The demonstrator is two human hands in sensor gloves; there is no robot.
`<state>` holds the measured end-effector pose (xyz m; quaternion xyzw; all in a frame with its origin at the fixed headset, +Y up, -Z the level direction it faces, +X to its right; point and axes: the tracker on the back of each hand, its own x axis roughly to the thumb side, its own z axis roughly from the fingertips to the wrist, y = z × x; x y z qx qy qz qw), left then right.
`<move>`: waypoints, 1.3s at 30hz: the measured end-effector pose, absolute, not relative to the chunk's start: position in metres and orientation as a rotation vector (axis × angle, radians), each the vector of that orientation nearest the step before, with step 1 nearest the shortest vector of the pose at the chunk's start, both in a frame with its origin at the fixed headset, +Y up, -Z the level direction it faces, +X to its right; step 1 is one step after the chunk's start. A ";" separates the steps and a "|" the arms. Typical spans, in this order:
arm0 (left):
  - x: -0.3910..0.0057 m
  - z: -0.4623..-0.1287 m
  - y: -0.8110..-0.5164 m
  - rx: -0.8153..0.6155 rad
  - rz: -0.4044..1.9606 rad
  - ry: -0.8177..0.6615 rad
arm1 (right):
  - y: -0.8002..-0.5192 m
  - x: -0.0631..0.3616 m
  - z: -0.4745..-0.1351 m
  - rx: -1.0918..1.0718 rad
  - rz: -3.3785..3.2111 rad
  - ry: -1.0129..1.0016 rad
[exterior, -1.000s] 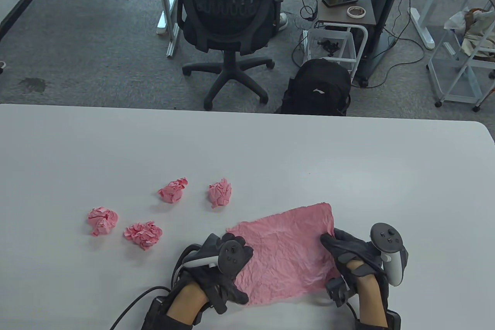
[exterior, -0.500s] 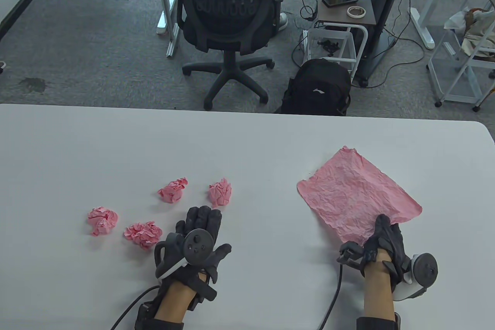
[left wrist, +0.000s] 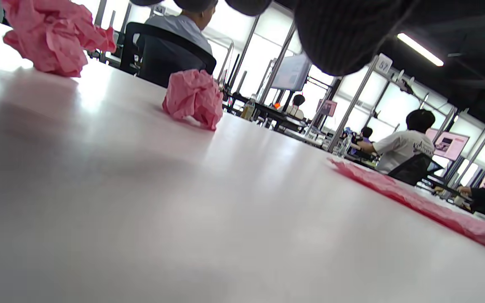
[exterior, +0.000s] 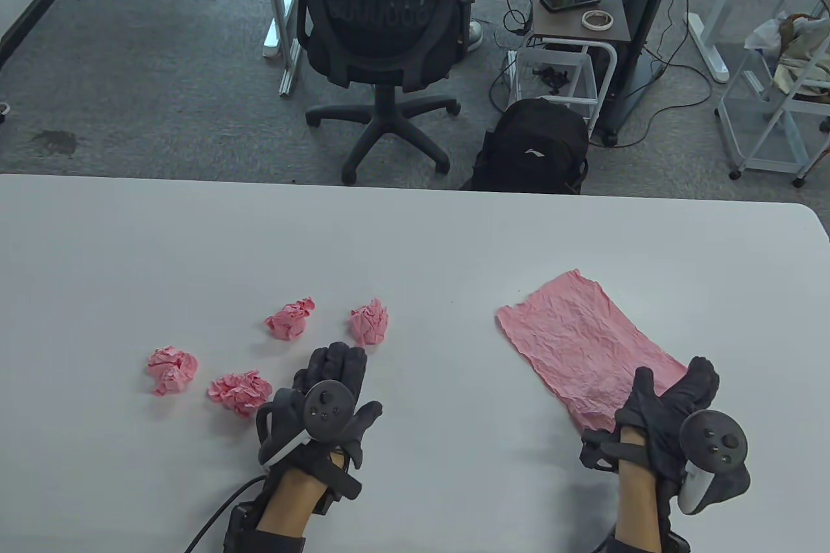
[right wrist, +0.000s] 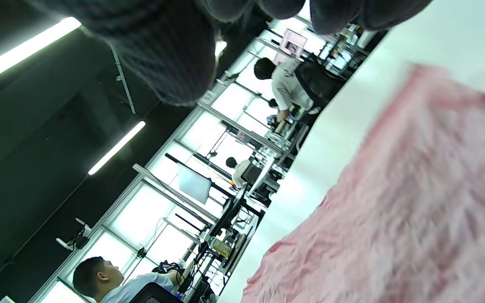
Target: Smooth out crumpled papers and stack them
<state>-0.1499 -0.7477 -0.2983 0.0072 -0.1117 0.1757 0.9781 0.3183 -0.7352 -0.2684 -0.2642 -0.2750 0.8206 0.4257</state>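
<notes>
Four crumpled pink paper balls [exterior: 368,323] lie just beyond the left hand [exterior: 327,400], fingers straight and together, holding nothing. Nearest ball sits just past its fingertips [exterior: 337,355]. Right hand [exterior: 674,407], fingers spread, rests on the flattened pink paper sheet [exterior: 583,345].

A white table [exterior: 415,242] carries four crumpled pink paper balls [exterior: 241,393] just ahead and left of the left hand [exterior: 327,400], and one flattened pink sheet [exterior: 583,345] lying under the right hand's [exterior: 668,407] fingertips.
</notes>
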 end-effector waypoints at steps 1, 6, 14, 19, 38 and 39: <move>-0.148 -0.303 -0.746 0.037 0.386 -0.197 | -0.730 0.315 -0.267 -0.645 2.094 -0.730; -0.135 -0.340 -0.732 -0.018 0.325 -0.112 | -0.722 0.297 -0.268 -0.512 2.219 -0.767; -0.113 -0.388 -0.754 -0.201 0.081 0.042 | -0.719 0.263 -0.274 -0.290 2.326 -0.769; -0.114 -0.402 -0.769 -0.240 0.098 0.081 | -0.721 0.256 -0.275 -0.239 2.322 -0.742; -0.130 -0.305 -0.720 0.055 0.240 -0.233 | -0.734 0.180 -0.281 0.377 2.304 -0.502; -0.133 -0.294 -0.718 0.103 0.279 -0.260 | -0.736 0.169 -0.280 0.453 2.312 -0.464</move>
